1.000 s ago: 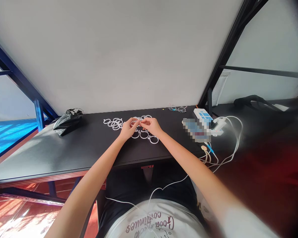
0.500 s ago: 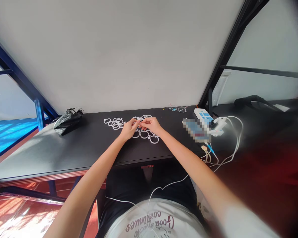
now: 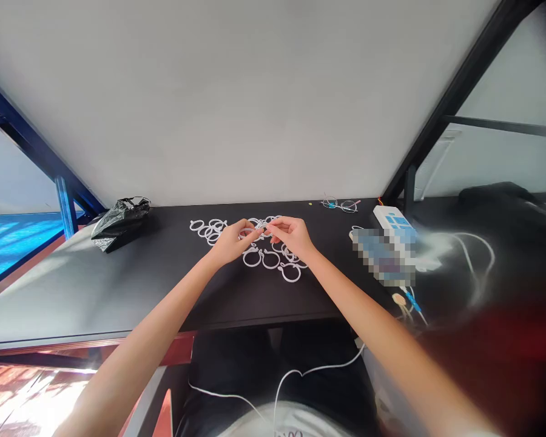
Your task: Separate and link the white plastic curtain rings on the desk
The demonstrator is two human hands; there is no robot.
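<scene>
My left hand (image 3: 233,243) and my right hand (image 3: 295,235) meet over the table, thumbs and fingertips pinched together. Between them is a white plastic curtain ring (image 3: 246,232), partly hidden by my left fingers. Several more white rings lie flat around my hands: a loose cluster of curtain rings (image 3: 213,229) to the left, others behind the fingertips. In front and to the right are further rings (image 3: 270,260), some overlapping and each with a small eyelet. My right wrist passes close beside the nearest single ring (image 3: 291,272).
A black plastic bag (image 3: 121,224) sits at the table's left. Eyeglasses (image 3: 341,205) lie near the wall. On the right are a blurred-out phone (image 3: 382,258), a white power strip (image 3: 395,223) and cables (image 3: 416,306). The black table (image 3: 164,285) has its front edge near my lap.
The camera view has shifted and come slightly closer. My hands stay together over the rings, their fingertips still pinched, with the wrists slightly farther apart.
</scene>
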